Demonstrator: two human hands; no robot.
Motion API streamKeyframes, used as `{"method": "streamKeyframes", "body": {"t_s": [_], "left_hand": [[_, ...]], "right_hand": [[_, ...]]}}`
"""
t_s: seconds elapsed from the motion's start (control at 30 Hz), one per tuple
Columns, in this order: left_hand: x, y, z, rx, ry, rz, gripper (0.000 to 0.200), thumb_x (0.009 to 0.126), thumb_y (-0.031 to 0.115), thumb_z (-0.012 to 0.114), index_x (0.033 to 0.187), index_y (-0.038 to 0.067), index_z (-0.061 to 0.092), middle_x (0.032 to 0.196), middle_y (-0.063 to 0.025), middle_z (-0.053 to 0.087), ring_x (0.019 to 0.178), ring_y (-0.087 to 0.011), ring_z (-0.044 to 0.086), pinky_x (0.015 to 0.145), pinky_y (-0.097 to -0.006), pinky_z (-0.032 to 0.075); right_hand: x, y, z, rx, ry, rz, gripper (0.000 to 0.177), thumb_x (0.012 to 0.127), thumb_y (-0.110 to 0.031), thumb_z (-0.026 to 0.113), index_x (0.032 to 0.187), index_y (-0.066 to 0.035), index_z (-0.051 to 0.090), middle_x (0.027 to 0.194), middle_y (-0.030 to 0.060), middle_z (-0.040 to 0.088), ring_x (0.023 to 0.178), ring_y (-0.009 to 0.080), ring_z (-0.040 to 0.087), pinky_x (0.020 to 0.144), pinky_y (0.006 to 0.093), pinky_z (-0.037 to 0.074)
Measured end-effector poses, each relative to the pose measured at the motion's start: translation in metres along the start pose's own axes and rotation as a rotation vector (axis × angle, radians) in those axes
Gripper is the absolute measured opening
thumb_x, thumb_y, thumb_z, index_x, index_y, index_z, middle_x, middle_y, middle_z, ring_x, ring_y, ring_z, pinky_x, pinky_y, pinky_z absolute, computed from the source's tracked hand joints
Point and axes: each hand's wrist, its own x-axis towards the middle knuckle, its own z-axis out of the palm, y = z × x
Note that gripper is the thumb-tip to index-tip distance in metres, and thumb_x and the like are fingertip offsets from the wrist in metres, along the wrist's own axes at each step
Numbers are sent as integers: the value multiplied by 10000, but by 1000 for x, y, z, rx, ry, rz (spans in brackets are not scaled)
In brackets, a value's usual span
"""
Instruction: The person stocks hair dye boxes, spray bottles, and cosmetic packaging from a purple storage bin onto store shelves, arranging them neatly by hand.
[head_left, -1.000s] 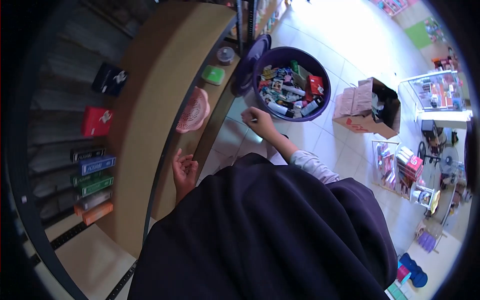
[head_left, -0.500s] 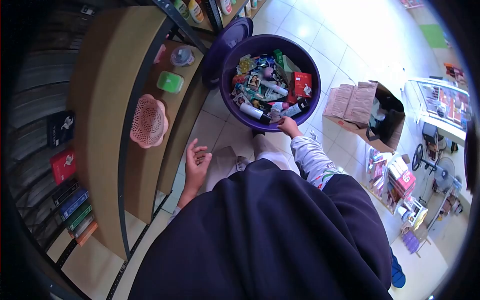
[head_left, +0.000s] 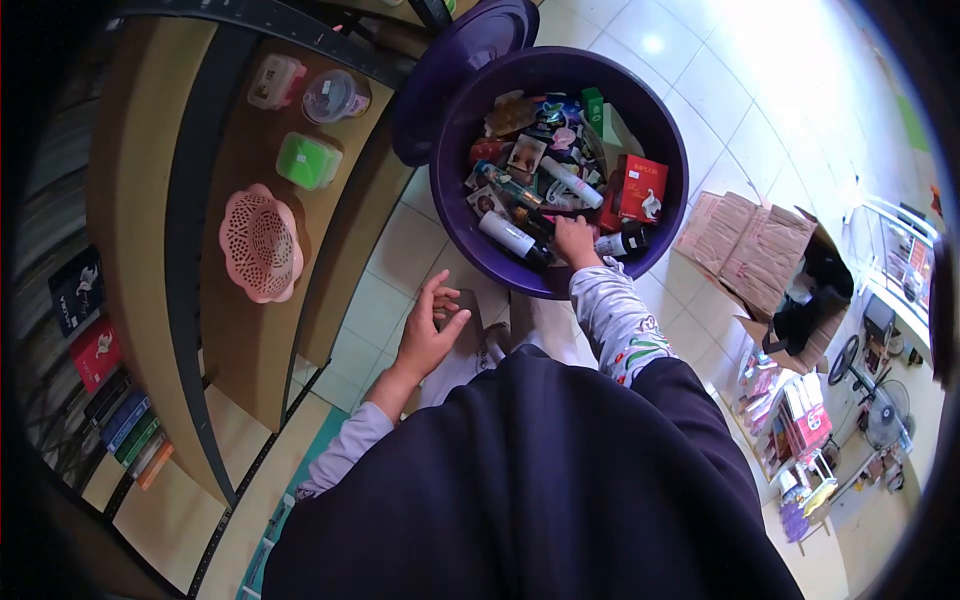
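Note:
A large round purple tub (head_left: 463, 235) stands on the floor, filled with mixed toiletry packs and bottles. My right hand (head_left: 576, 243) reaches over its near rim with fingers bent down among the items, closed on something I cannot make out; a bit of pink shows at the fingertips. Close to it lie a white bottle with a black cap (head_left: 508, 234), a dark-capped bottle (head_left: 622, 240), a white tube (head_left: 571, 182) and a red box (head_left: 641, 188). My left hand (head_left: 430, 330) hangs in the air outside the tub, fingers apart, holding nothing.
The purple lid (head_left: 465, 70) leans between tub and shelf. On the wooden shelf (head_left: 240, 340) at left are a pink basket (head_left: 262, 243), a green-filled container (head_left: 308, 161) and a round clear container (head_left: 335, 97). An open cardboard box (head_left: 745, 235) stands right.
My right hand has moved from the tub's near rim further in among the items. My left hand has shifted slightly to the right. The view has moved closer to the tub.

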Motion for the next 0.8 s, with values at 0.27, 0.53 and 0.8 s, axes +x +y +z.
{"method": "streamKeyframes", "body": {"t_s": [0.27, 0.53, 0.8], "left_hand": [[16, -18, 11, 48, -14, -14, 610, 777, 130, 657, 1312, 106, 364, 1043, -69, 562, 868, -161, 578, 742, -298, 455], [19, -15, 10, 44, -27, -18, 588, 782, 135, 651, 1302, 102, 379, 1042, -67, 561, 871, -164, 581, 740, -296, 456], [30, -6, 3, 248, -28, 152, 633, 751, 137, 673, 1302, 79, 368, 1083, -100, 543, 1024, -233, 515, 873, -357, 404]], "right_hand": [[13, -5, 15, 44, 142, -41, 180, 776, -191, 534, 921, -93, 575, 897, 86, 625, 895, 273, 551, 718, 432, 450], [-21, -30, -12, 92, -74, -277, 377, 668, -336, 675, 904, -71, 548, 893, 115, 628, 938, 284, 531, 734, 420, 434], [-17, -39, -44, 400, -139, -49, 531, 585, -244, 750, 1060, -89, 572, 989, 131, 592, 942, 325, 570, 812, 432, 465]]}}
